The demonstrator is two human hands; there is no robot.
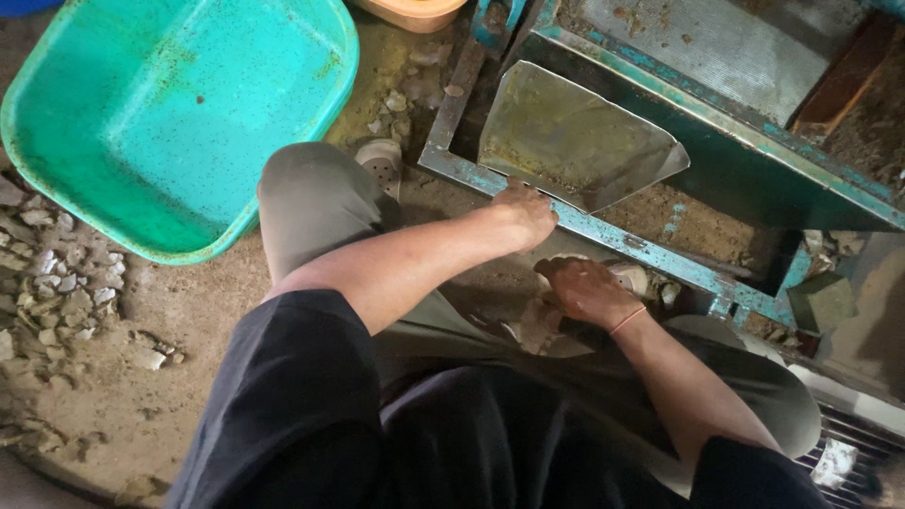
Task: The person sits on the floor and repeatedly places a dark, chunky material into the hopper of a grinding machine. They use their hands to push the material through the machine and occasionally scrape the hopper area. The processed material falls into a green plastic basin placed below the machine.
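My left hand [520,213] reaches forward and rests on the teal metal frame [603,234] of a machine, fingers curled over its edge just below a bent metal chute plate [566,137]. My right hand [583,287] is lower, under the frame, with fingers bent down among pale stone pieces [533,325] on the ground; what it grips is hidden. My knees in grey trousers [311,203] sit between the two arms.
A large turquoise plastic basin [179,113] lies at the left on the dirt floor. Broken pale stones [66,292] are scattered at the far left. An orange bowl [415,11] shows at the top edge. A small grey block [822,300] sits at the right.
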